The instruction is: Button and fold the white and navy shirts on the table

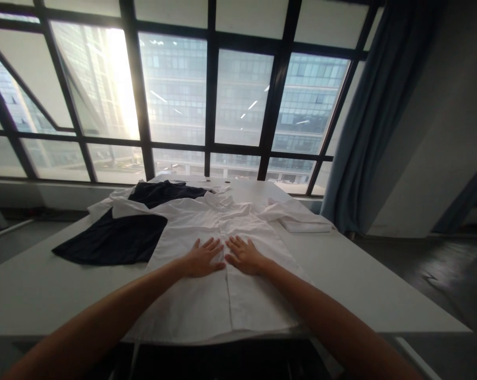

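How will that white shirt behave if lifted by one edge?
The white shirt lies flat and creased under both hands, so it probably droops limply. It looks thin, likely light. Its hem overhangs the table edge, so pushing may bunch it.

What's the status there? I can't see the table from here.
Left hand and right hand open, flat on white shirt, side by side at its placket. Dark garment lies left, partly under it.

White shirt [222, 274] — button-front, collared; spread flat, front side up, on the table, collar at the far end, hem at the near edge. Placket runs down its centre; right sleeve stretched out to the far right — fabric mostly smooth.
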### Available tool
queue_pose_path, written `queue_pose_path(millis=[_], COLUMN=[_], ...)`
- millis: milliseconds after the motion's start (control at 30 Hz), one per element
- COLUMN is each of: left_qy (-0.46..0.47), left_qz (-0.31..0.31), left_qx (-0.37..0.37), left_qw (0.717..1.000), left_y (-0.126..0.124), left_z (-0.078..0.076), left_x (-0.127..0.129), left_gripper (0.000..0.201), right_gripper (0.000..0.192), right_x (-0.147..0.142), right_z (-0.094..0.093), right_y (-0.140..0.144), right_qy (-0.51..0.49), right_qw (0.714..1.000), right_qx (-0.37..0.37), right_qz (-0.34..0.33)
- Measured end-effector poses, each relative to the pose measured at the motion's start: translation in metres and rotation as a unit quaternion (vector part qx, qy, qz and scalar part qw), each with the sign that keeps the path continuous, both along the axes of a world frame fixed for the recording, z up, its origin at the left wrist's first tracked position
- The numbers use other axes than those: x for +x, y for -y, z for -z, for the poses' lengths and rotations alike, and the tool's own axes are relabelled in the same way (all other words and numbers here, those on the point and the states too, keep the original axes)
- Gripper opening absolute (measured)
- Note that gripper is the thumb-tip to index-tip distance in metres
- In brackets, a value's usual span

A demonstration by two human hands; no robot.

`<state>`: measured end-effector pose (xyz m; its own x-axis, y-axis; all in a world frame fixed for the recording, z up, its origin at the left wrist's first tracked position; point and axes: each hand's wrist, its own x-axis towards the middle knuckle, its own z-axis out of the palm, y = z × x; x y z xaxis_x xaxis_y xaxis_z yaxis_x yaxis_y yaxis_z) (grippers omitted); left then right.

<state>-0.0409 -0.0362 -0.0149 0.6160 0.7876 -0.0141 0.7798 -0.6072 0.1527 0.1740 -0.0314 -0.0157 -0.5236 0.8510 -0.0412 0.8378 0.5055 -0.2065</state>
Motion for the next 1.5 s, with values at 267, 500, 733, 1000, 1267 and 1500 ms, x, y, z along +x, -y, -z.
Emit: queue_pose_path(millis=[267,500,733,1000,1267,1500], left_qy=[-0.042,0.003,0.052,-0.050,-0.027,-0.023], left_qz=[0.056,0.066,-0.126,-0.168,-0.177,-0.183], left_qx=[-0.055,-0.039,0.064,-0.056,0.032,0.020], left_qw=[0.996,0.997,0.989,0.983,0.983,0.983], left_y=[0.010,0.000,-0.078,-0.140,-0.188,-0.208], left_z=[-0.009,-0.012,-0.007,-0.011,0.005,0.018], left_x=[-0.008,-0.010,-0.047,-0.060,-0.051,-0.055], left_gripper=[0.115,0.096,0.058,0.117,0.072,0.075], right_gripper=[0.119,0.134,0.075,0.125,0.092,0.084], right_x=[0.004,0.004,0.029,0.060,0.035,0.039], right_z=[-0.026,-0.037,-0.028,-0.026,-0.003,0.009], right_y=[0.011,0.011,-0.061,-0.124,-0.176,-0.208], right_qy=[0.034,0.041,0.002,0.071,0.052,0.046], right_qw=[0.990,0.987,0.994,0.979,0.977,0.968], right_qx=[-0.131,-0.145,0.060,-0.137,-0.023,-0.012], right_qz=[-0.036,-0.052,0.095,0.132,0.203,0.245])
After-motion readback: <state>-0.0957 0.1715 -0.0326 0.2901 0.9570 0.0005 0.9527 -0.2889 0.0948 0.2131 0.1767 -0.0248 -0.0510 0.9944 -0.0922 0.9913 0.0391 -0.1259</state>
